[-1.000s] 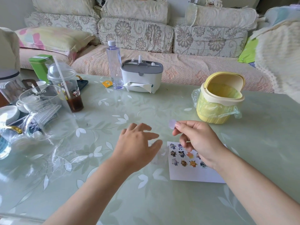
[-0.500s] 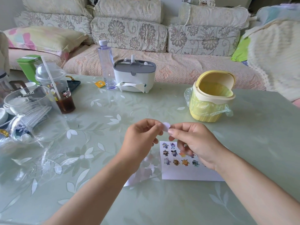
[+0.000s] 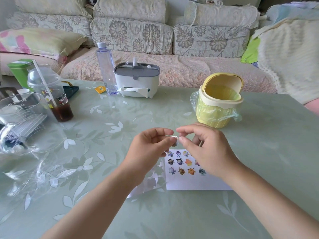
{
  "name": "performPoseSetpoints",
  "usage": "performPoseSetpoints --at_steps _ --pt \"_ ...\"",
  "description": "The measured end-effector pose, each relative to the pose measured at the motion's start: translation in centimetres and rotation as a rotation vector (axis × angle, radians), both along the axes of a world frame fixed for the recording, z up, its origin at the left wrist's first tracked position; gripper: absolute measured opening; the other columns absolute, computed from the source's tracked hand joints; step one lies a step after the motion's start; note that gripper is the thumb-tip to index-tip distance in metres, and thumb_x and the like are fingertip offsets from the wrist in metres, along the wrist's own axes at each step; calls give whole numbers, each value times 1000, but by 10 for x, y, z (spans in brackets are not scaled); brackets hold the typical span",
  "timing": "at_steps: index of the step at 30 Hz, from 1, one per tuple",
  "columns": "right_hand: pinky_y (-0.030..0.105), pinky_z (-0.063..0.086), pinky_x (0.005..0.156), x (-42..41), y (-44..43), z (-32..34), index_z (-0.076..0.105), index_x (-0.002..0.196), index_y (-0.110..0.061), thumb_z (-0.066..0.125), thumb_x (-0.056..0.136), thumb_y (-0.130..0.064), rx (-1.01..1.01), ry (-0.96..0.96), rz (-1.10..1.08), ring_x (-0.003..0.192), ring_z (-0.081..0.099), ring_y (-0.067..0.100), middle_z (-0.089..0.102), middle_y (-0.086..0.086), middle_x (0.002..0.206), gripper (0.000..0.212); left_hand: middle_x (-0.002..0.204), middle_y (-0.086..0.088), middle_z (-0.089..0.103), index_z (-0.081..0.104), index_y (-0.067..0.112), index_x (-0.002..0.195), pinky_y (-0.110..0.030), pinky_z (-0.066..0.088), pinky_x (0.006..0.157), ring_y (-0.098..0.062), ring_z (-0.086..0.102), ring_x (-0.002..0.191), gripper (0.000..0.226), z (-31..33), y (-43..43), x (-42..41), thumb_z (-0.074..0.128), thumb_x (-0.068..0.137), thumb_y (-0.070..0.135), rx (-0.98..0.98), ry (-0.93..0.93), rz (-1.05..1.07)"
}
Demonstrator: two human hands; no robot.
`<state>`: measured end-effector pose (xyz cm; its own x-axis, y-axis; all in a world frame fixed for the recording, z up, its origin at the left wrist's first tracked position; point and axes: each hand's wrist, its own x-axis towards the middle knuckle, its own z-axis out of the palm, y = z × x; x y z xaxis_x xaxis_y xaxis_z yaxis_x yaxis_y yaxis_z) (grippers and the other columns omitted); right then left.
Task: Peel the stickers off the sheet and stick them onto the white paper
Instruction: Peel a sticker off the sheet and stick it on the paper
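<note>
A white paper (image 3: 195,182) lies on the green table, with several small cartoon stickers stuck in rows on its upper part. Left of it, partly under my left wrist, lies the peeled sticker sheet (image 3: 148,184), full of cut-out holes. Above the paper, my left hand (image 3: 148,149) and my right hand (image 3: 205,149) meet fingertip to fingertip. Both pinch one small sticker (image 3: 174,141) between thumb and forefinger. My right hand hides the paper's upper right corner.
A yellow mini bin (image 3: 219,100) with its lid up stands beyond my hands. A tissue box (image 3: 137,81) and a water bottle (image 3: 105,66) stand further back. A lidded drink cup (image 3: 50,94) and clear plastic packaging (image 3: 22,125) crowd the left side. A sofa lies behind the table.
One second ago my right hand alone held the sticker up. My left hand rose from the table to meet it, and both now pinch the sticker lower, close over the paper.
</note>
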<state>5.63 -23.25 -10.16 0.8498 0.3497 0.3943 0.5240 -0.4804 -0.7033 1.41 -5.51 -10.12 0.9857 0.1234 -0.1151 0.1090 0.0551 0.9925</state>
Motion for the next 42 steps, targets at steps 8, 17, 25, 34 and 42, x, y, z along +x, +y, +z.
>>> performPoseSetpoints --at_steps 8,17,25,34,42 --pt "26 49 45 -4 2 10 77 84 -25 74 89 -17 136 301 5 50 48 10 57 -11 53 10 75 6 75 73 15 94 -14 50 64 0 67 67 10 0 -3 -4 78 85 15 104 -112 34" --pt "29 47 52 -5 0 6 75 89 -23 77 84 -11 -22 -276 26 49 52 17 66 -13 83 13 73 22 67 72 30 74 -11 40 54 -1 57 60 18 -6 -2 -8 78 84 16 519 -362 132" --pt "22 26 42 -8 12 19 78 81 -13 67 91 -25 460 767 33 50 42 18 70 6 79 19 84 5 69 79 16 86 -29 46 63 -20 59 73 8 -13 10 -6 76 87 8 908 -950 337" --pt "24 22 44 -8 10 23 74 79 -11 71 83 -21 478 855 127 53 43 16 67 6 76 11 85 4 70 80 14 87 -29 44 64 -22 58 71 9 -16 13 -3 76 88 6 943 -1007 361" --pt "22 27 43 -8 10 21 74 81 -12 66 93 -16 468 726 117 51 44 15 65 1 73 14 89 11 70 80 20 93 -24 47 57 -12 61 79 8 -15 6 -6 73 90 21 774 -831 257"
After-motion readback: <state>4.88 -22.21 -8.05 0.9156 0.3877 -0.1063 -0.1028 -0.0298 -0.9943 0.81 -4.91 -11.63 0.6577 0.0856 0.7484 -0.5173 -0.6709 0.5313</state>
